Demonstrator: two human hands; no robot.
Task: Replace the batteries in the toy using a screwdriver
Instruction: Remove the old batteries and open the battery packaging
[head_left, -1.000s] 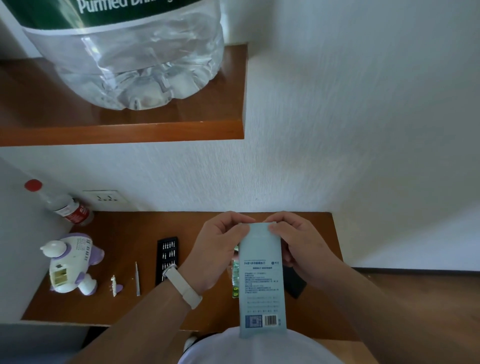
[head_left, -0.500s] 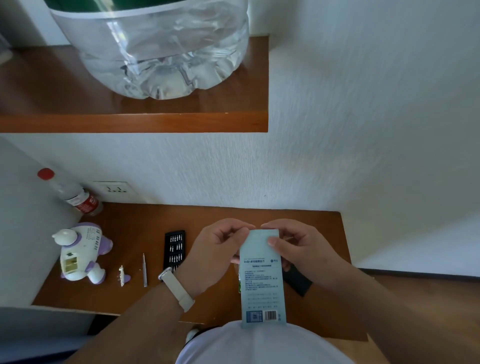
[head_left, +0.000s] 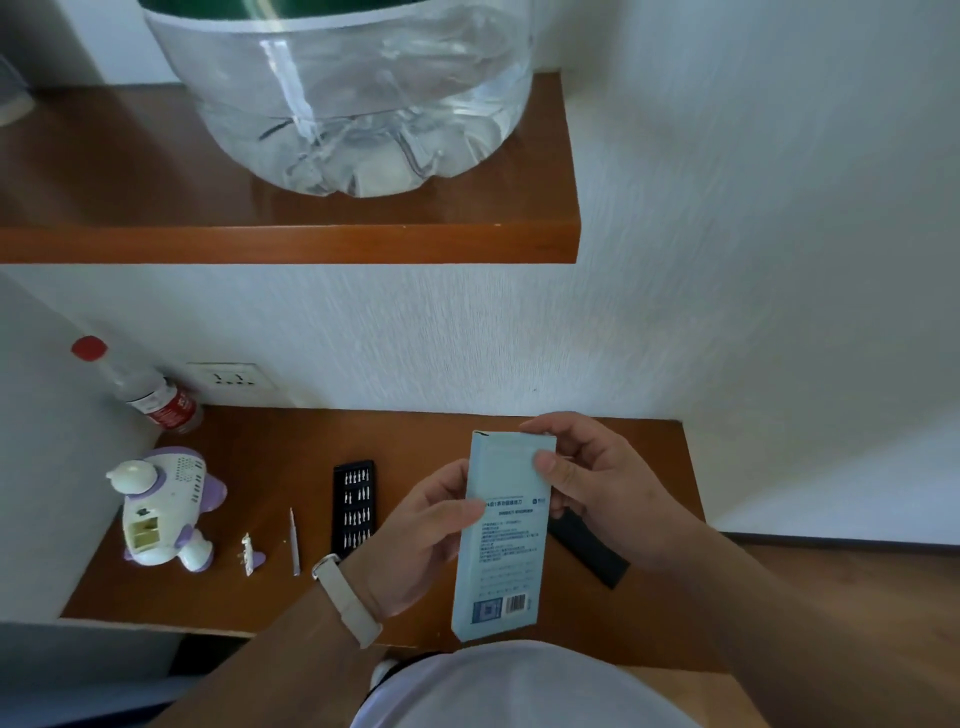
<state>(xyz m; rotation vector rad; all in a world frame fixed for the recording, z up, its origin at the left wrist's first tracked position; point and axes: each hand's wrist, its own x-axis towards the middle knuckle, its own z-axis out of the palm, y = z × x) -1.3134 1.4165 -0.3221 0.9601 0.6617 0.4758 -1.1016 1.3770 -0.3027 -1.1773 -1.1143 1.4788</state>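
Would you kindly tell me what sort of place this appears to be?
Most likely a room in a home, at a small desk nook: a wooden desktop against a white textured wall with a wall socket, a large water jug on the wooden shelf above, and a toy lying on the desktop.

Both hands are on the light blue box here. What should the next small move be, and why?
Probably lift open the top flap of the light blue box with the right hand while the left hand steadies it. The right hand already pinches the top end, the left grips the side, and the toy lies with its battery compartment open, apparently waiting.
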